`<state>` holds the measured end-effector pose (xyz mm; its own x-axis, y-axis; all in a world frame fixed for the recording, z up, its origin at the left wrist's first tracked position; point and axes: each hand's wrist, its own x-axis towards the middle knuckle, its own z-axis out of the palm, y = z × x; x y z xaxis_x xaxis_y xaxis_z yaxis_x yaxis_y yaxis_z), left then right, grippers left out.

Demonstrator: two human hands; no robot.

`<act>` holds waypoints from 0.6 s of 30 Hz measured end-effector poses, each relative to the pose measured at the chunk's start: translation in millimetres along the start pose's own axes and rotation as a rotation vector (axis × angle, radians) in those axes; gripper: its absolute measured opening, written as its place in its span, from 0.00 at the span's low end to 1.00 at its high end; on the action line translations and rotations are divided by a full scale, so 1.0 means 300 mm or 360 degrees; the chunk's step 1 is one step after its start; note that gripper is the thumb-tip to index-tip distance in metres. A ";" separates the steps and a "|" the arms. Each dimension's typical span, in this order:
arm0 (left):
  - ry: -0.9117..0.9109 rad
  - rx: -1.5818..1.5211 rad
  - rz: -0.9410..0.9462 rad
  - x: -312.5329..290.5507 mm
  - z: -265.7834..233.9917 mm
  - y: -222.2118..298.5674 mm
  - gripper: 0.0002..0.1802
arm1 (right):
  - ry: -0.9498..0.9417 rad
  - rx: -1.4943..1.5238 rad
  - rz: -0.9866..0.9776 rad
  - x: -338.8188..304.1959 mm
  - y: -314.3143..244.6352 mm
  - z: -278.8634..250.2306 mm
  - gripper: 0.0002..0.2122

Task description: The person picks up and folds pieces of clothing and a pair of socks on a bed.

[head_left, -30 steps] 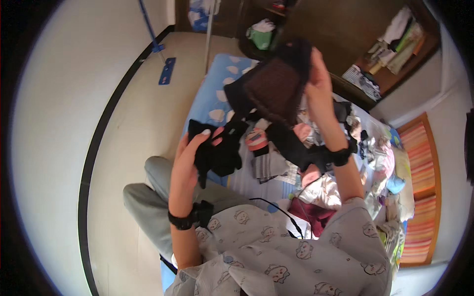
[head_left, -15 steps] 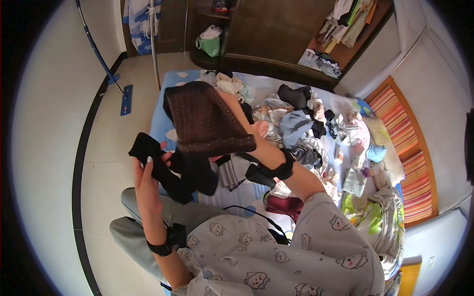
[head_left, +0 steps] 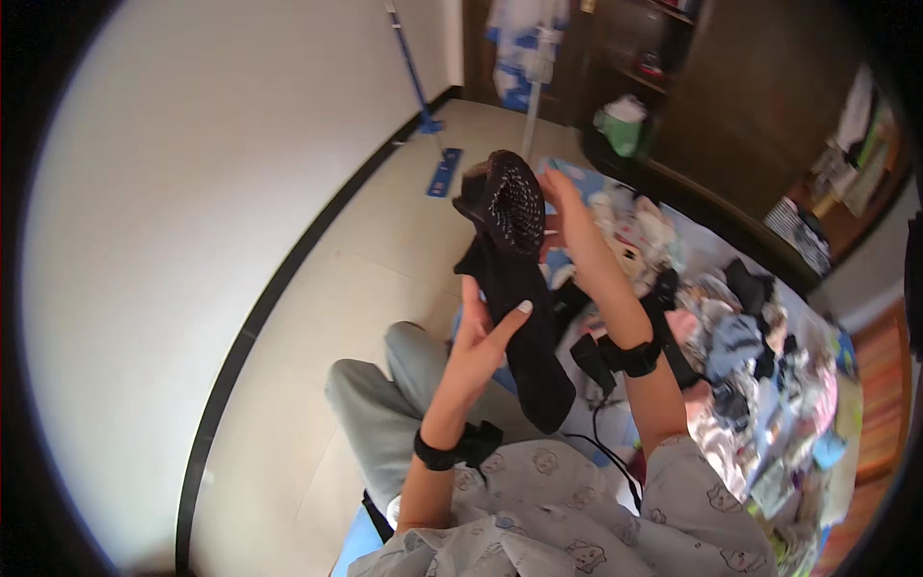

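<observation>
A long black sock [head_left: 524,322] hangs tilted in front of me above the bed's near edge, its toe end pointing down toward my lap. Its upper end is turned back into a thick cuff with white-flecked dots [head_left: 516,204]; whether this is a second sock cannot be made out. My left hand [head_left: 479,338] grips the sock's middle, thumb across the front and fingers behind. At the dotted end, my right hand [head_left: 558,207] holds the far side, with part of its fingers hidden by the fabric. Both wrists wear black straps.
To the right, the bed [head_left: 707,231] carries a heap of mixed clothes [head_left: 735,346]. A blue flat mop [head_left: 443,173] leans by the left wall, near a pale pole [head_left: 534,96]. The dark wardrobe [head_left: 750,115] stands beyond the bed, a green bag [head_left: 620,130] on its shelf.
My view has swung left. The dotted fabric no longer drapes over my right hand; its end is now turned toward my right fingers. My hands have come closer together on the sock.
</observation>
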<state>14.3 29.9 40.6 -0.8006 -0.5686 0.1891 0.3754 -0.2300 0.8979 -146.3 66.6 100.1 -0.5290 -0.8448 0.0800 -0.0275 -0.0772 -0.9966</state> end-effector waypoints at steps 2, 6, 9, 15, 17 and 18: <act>0.0121 -0.0165 -0.0003 0.005 -0.060 0.008 0.37 | -0.0104 0.0086 -0.0056 0.043 0.001 0.085 0.27; 0.0542 -0.0562 -0.0033 -0.001 -0.124 0.080 0.27 | -0.0137 0.0125 -0.0002 0.096 -0.002 0.202 0.20; 0.0547 -0.0762 0.0068 -0.021 -0.198 0.121 0.24 | -0.0231 -0.0021 -0.0128 0.094 0.041 0.269 0.16; 0.0895 -0.0949 0.0323 -0.051 -0.297 0.148 0.18 | 0.0141 -0.0580 -0.1282 -0.052 -0.057 0.387 0.09; 0.0986 -0.0827 0.0445 -0.075 -0.303 0.193 0.17 | 0.0116 -0.0571 -0.1491 -0.123 -0.093 0.376 0.08; 0.1034 -0.0829 0.0487 -0.070 -0.307 0.196 0.17 | 0.0142 -0.0576 -0.1722 -0.157 -0.125 0.363 0.07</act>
<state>96.2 -44.6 52.9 -0.2665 -0.9637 -0.0145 0.8213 -0.2349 0.5199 -28.0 51.7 135.7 -0.1373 -0.3867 0.9119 -0.7400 -0.5720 -0.3539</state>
